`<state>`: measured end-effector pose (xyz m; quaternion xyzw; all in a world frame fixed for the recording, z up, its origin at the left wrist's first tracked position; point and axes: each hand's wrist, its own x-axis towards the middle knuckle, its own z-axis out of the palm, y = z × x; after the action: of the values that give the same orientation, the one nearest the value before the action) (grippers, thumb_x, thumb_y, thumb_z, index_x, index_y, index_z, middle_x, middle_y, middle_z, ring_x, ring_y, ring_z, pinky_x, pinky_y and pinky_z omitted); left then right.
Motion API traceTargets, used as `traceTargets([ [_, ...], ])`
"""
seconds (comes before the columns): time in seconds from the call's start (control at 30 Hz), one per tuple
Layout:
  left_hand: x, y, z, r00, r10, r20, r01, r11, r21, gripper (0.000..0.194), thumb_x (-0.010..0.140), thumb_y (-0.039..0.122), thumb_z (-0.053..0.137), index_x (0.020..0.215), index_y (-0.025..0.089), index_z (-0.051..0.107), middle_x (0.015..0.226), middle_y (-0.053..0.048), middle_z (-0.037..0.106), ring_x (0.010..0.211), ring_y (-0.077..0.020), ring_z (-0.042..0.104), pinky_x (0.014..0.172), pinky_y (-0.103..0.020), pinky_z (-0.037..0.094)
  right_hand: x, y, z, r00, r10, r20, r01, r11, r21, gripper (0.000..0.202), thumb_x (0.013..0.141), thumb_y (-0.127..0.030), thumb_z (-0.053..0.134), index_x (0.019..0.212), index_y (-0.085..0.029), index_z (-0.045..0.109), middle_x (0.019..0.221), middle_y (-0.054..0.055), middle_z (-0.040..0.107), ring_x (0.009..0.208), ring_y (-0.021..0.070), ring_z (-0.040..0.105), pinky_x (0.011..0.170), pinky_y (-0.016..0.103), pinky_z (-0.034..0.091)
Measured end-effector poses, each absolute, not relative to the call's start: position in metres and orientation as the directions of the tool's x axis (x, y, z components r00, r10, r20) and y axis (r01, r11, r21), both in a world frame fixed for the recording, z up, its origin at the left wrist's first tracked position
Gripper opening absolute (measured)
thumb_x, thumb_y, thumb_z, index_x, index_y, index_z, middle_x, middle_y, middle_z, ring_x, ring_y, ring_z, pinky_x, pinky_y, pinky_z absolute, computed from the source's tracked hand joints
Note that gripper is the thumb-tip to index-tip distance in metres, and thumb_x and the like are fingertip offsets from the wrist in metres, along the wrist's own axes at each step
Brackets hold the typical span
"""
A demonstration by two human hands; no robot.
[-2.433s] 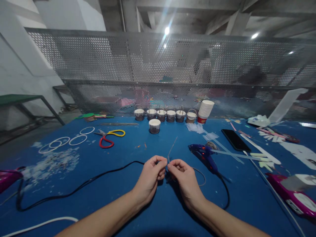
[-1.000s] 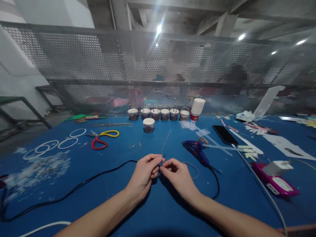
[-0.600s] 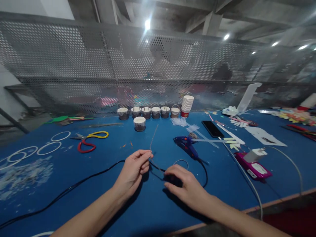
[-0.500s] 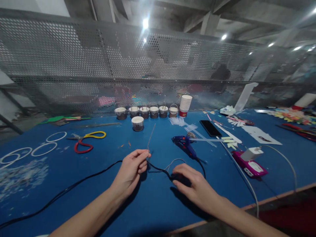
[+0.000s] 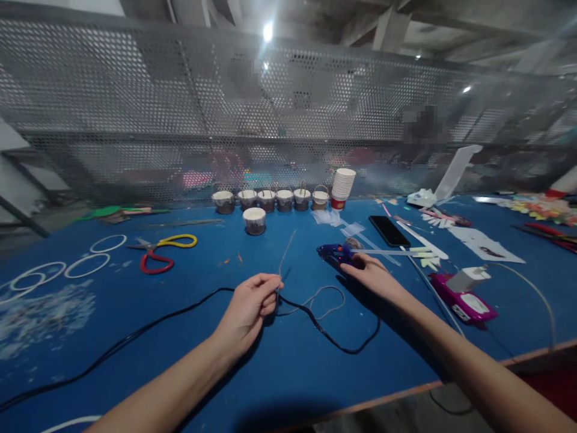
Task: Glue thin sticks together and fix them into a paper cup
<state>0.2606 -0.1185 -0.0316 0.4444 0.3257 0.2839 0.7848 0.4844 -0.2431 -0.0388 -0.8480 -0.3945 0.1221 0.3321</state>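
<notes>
Near the middle of the table my left hand [image 5: 253, 308] is closed in a pinch on a thin grey string [image 5: 285, 251], whose end sticks up past the fingertips. A loop of grey cord lies on the table beside this hand, near the black cable [image 5: 336, 343]. To the right, my right hand [image 5: 372, 274] is wrapped round the handle of a blue glue gun [image 5: 330, 251], which lies on the table with a clear glue stick [image 5: 387, 252] out of its back. The fingers hide most of the handle.
Several small paper cups [image 5: 283, 201] line the back, one cup [image 5: 255, 221] in front, with a cup stack [image 5: 343, 186] beside them. Scissors [image 5: 157, 260] and white rings [image 5: 88, 264] lie left. A phone [image 5: 389, 231] and magenta power strip [image 5: 466, 300] are at right.
My right hand has moved up and right from the black cable to the glue gun and closed on its handle. My left hand keeps its pinch on the string.
</notes>
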Motion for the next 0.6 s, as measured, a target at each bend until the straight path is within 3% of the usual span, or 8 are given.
traceTargets([
  [0.27,0.261,-0.114,-0.039,0.613,0.743,-0.269,-0.161,0.450,0.878,0.022,0.058,0.024,0.075,0.063,0.009,0.059,0.058,0.000,0.055,0.039,0.0009,0.027,0.037,-0.016,0.015,0.482,-0.214,-0.050,0.626,0.779,0.023,0.559,-0.428,-0.711,0.023,0.070,-0.038,0.053,0.068,-0.017,0.063,0.054,0.003,0.060,0.056,0.0206,0.057,0.055,0.030,0.041],
  [0.47,0.260,-0.110,-0.040,0.615,0.740,-0.273,-0.151,0.450,0.880,0.023,0.058,0.024,0.075,0.063,0.010,0.058,0.057,0.001,0.053,0.039,0.0009,0.026,0.037,-0.016,0.014,0.458,-0.232,-0.044,0.630,0.777,-0.023,0.454,-0.392,-0.800,0.034,0.075,-0.047,0.049,0.066,-0.018,0.064,0.054,0.003,0.060,0.051,0.0170,0.054,0.048,0.028,0.039],
  [0.6,0.260,-0.108,-0.041,0.623,0.732,-0.276,-0.139,0.451,0.882,0.021,0.060,0.024,0.074,0.062,0.010,0.058,0.055,0.002,0.052,0.039,0.0007,0.026,0.037,-0.016,0.014,0.432,-0.244,-0.033,0.537,0.843,0.022,0.498,-0.296,-0.815,0.036,0.075,-0.049,0.051,0.062,-0.019,0.065,0.051,0.000,0.056,0.052,0.0161,0.052,0.051,0.027,0.038],
])
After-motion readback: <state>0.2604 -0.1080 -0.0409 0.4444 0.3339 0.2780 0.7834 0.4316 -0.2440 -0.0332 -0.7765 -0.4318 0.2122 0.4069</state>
